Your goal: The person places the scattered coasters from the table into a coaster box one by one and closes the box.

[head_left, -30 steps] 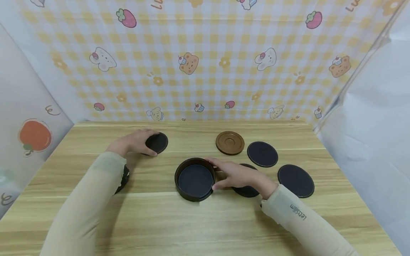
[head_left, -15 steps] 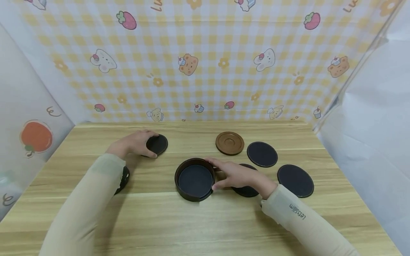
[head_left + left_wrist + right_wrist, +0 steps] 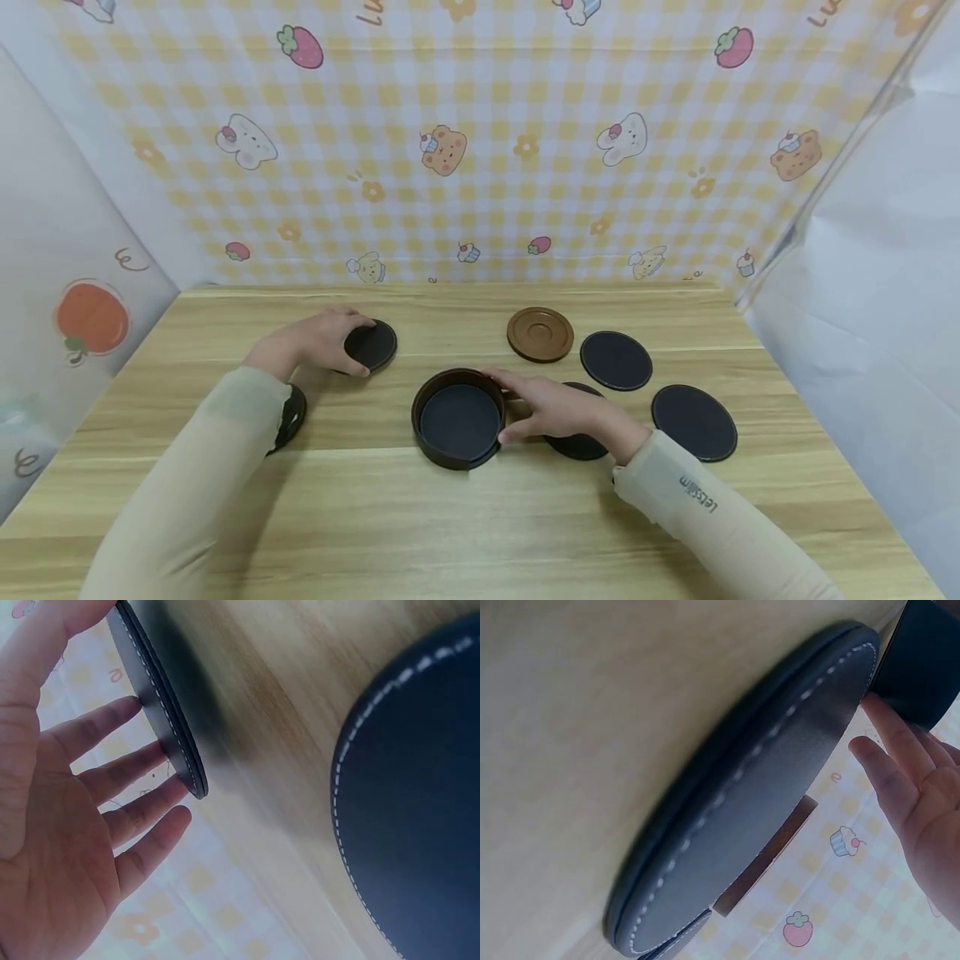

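My left hand (image 3: 324, 340) grips a round black coaster (image 3: 373, 347) at the back left, thumb on its near edge and fingers on the far one. In the left wrist view that coaster (image 3: 155, 705) is seen edge-on, white-stitched, with a shadow beside it on the wood. At the middle stands a round dark coaster holder (image 3: 441, 457), with a black coaster (image 3: 460, 421) lying inside. My right hand (image 3: 558, 408) rests against the holder's right side, thumb and fingers spread along the outer wall. In the right wrist view its fingertips touch the holder (image 3: 922, 664).
A second black coaster (image 3: 581, 447) lies partly hidden under my right wrist. Two more, one behind (image 3: 617, 360) and one farther right (image 3: 693, 422), lie flat. A brown wooden disc (image 3: 540, 333) sits at the back. Another black round piece (image 3: 292, 419) shows beside my left sleeve.
My left hand and its coaster have shifted slightly toward me, and the coaster has come up a little at its near edge. The right hand stays at the holder.
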